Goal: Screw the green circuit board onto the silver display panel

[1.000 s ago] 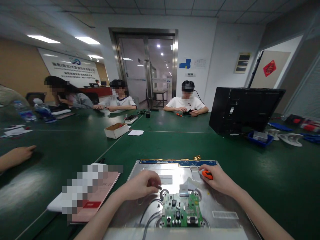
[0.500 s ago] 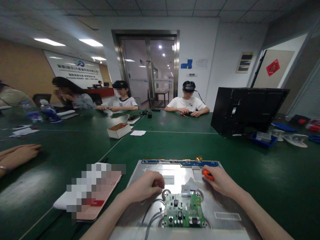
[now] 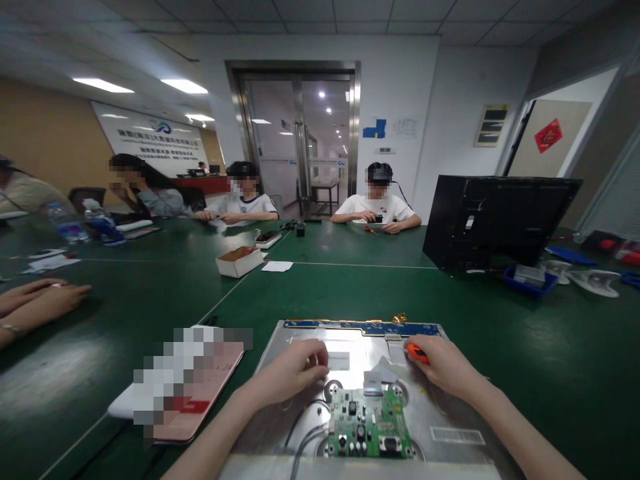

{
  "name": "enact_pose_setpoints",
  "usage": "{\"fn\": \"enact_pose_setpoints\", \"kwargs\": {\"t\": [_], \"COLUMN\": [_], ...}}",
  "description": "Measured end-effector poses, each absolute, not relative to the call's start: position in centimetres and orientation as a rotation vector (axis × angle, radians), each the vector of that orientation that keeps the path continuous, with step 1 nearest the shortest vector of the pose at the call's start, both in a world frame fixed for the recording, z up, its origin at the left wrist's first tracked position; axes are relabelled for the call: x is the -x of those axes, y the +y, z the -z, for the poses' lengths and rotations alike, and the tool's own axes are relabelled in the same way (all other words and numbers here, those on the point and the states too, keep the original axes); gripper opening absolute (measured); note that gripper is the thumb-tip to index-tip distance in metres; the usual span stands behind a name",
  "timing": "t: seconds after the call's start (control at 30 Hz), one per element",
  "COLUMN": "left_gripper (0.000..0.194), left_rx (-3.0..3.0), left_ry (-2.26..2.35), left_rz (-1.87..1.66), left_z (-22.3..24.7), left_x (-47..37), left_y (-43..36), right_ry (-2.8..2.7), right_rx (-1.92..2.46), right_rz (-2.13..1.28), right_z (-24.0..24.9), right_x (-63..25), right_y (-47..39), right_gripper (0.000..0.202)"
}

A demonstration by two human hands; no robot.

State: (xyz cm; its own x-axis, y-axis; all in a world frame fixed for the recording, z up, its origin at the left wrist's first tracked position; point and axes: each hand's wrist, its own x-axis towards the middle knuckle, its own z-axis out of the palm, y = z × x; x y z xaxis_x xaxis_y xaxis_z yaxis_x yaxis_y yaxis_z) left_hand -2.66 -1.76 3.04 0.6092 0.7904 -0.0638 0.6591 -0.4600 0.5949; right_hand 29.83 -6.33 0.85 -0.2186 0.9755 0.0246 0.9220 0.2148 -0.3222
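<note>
A silvery metal display panel (image 3: pixel 430 400) lies in front of me, its back facing up. On it sit a green circuit board (image 3: pixel 367 423) and, along the far edge, a narrow blue circuit strip (image 3: pixel 360 327). My left hand (image 3: pixel 295 370) is over the panel's left part, fingers loosely curled and apart, with nothing visible between them. My right hand (image 3: pixel 447 363) is closed around an orange-and-black screwdriver (image 3: pixel 417 353) at the panel's upper right. Only the handle shows; its tip is hidden. A pale flat ribbon cable (image 3: pixel 373 382) meets the board's top edge, and dark cables (image 3: pixel 303 443) run from its left side.
A pink folder or case (image 3: pixel 213 387) lies left of the panel. Farther off are a small open box (image 3: pixel 240 262), a white paper (image 3: pixel 277 266), a black monitor (image 3: pixel 500 223) and a blue tray (image 3: pixel 530 280). Another person's hands (image 3: pixel 45 300) rest at left; co-workers sit opposite.
My hands have hardly moved, and the view has shifted slightly. The person across the table has lifted a small dark object. At left, the other person's hands have moved slightly right.
</note>
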Motion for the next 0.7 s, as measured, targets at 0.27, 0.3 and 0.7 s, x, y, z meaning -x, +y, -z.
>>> {"fn": "enact_pose_setpoints", "kwargs": {"t": [0.27,0.3,0.7], "left_gripper": [0.008,0.008,0.016], "left_rx": [-2.091,-2.068,-2.055], "left_ry": [0.970,0.944,0.894], "left_rz": [-0.096,-0.067,0.006], "left_z": [-4.2,-4.3,-3.9], "left_x": [3.5,3.5,3.2], "left_y": [-2.3,-2.4,-3.0], "right_ry": [-2.276,-2.275,-2.267], "right_rx": [1.888,1.894,1.899], "right_rz": [-0.309,-0.311,-0.336], "right_z": [-0.5,-0.5,-0.2], "right_x": [-29.3,-29.3,-29.5], "right_y": [-6.2,-6.2,-6.2], "right_gripper": [0.015,0.015,0.012]}}
